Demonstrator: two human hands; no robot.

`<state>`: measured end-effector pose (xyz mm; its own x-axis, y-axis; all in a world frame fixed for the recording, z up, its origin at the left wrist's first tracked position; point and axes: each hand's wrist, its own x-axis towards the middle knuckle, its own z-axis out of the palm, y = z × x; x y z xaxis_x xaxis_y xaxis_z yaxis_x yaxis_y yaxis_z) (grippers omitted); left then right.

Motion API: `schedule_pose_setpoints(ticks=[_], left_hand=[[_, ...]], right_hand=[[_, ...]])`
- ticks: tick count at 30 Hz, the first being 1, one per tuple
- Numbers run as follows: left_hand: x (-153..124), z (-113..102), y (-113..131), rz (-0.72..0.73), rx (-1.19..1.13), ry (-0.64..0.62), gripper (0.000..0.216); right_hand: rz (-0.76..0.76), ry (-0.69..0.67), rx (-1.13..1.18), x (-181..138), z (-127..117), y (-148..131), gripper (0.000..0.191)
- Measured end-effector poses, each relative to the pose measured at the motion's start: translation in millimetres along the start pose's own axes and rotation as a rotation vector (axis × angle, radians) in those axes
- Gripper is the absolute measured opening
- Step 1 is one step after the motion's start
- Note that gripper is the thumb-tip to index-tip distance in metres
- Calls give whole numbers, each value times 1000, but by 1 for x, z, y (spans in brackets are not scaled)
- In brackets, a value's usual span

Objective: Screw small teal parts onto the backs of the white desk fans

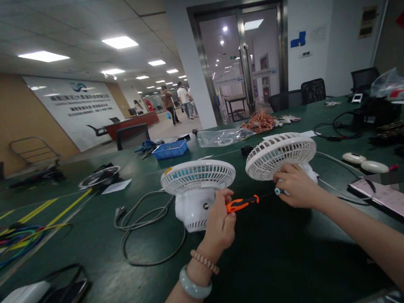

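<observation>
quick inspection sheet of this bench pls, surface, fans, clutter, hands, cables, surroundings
surface: green table, crowded.
job's things: left fan and right fan side by side, heads tilted up; screwdriver held level, tip at the right fan.
clutter: blue tray, metal bowl, copper wire, phone.
hands: left hand grips the screwdriver handle; right hand grips the right fan.
cables: grey cable looped left of the left fan; coloured cables far left.
surroundings: glass door behind the table; people far down the hall.

A blue tray (170, 149) and a metal bowl (99, 177) are set far back on the green table (279, 261). A grey cable (142, 223) is looped nearer, and copper wire (260, 121) is heaped beyond.
</observation>
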<state>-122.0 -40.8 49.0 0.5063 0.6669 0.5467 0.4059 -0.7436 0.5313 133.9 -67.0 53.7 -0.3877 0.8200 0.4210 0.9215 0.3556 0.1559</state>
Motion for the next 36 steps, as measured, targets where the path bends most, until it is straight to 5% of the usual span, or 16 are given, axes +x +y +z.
schedule_pose_setpoints(ticks=[36], left_hand=[[2, 5, 2, -142, 134, 68, 26]], right_hand=[[-8, 6, -16, -2, 3, 3, 20]])
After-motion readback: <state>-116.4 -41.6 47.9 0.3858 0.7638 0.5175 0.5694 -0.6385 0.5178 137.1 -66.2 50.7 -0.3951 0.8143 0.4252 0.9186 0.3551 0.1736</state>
